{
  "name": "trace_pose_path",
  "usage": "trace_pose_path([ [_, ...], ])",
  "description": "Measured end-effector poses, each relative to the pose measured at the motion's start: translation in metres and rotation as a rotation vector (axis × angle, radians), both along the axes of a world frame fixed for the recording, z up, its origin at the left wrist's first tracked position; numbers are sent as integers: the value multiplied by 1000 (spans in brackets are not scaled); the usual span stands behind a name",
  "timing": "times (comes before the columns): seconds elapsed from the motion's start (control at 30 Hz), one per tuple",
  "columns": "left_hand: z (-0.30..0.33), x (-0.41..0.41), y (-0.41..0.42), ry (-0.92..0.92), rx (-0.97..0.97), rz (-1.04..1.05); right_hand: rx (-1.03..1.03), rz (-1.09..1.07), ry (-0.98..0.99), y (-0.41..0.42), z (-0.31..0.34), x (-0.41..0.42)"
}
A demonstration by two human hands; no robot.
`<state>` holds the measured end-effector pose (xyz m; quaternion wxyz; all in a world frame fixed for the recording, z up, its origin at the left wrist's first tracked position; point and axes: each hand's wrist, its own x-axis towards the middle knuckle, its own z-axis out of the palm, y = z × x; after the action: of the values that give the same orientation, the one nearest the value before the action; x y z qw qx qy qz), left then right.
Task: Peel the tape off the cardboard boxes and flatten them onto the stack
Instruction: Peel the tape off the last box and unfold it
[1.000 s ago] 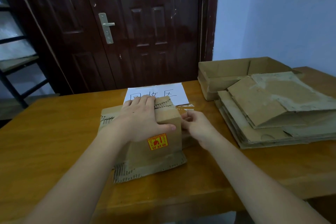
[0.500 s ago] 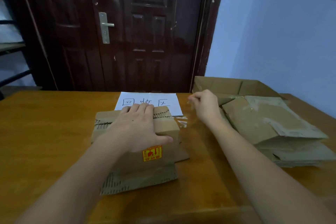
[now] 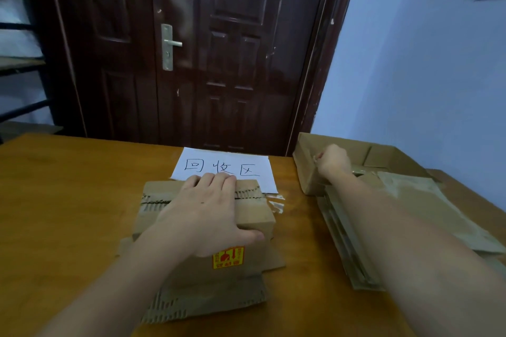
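Observation:
A small brown cardboard box (image 3: 257,220) with a red-and-yellow sticker (image 3: 228,257) stands on the wooden table (image 3: 68,200), its torn flaps spread out at front and back. My left hand (image 3: 208,216) lies over the top of the box, fingers across the far edge and thumb on the near right side. A shred of clear tape (image 3: 276,201) clings to the box's far right corner. My right hand (image 3: 332,160) is raised over the open cardboard box (image 3: 306,161) at the right, its fingers curled and pinching a small scrap of tape. A stack of flattened cardboard (image 3: 410,213) lies beneath my right forearm.
A white paper sheet (image 3: 227,167) with handwritten characters lies behind the small box. A dark wooden door (image 3: 219,49) stands beyond the table. A blue wall (image 3: 424,76) is to the right and a dark shelf frame (image 3: 19,63) to the left.
My right hand has pulled away from the small box's right side and moved up and right to the open box, carrying peeled tape. My left hand stays on the box.

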<state>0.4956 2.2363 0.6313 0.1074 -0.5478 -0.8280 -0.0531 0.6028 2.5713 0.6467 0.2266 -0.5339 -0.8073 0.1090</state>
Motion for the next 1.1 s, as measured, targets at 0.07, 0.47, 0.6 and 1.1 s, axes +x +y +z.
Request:
trace_pose_path([
  [0.07, 0, 0, 0, -8, 2, -2, 41, -1, -103, -1, 1, 2],
  [0.47, 10, 4, -4, -47, -39, 14, 244, 796, -222, -120, 39, 8],
  [0.6, 17, 9, -11, -40, 41, 0, 12, 1055, -244, -179, 42, 29],
  [1.1, 20, -30, -118, -64, 128, -33, 123, 1009, -353, -222, 42, 42],
])
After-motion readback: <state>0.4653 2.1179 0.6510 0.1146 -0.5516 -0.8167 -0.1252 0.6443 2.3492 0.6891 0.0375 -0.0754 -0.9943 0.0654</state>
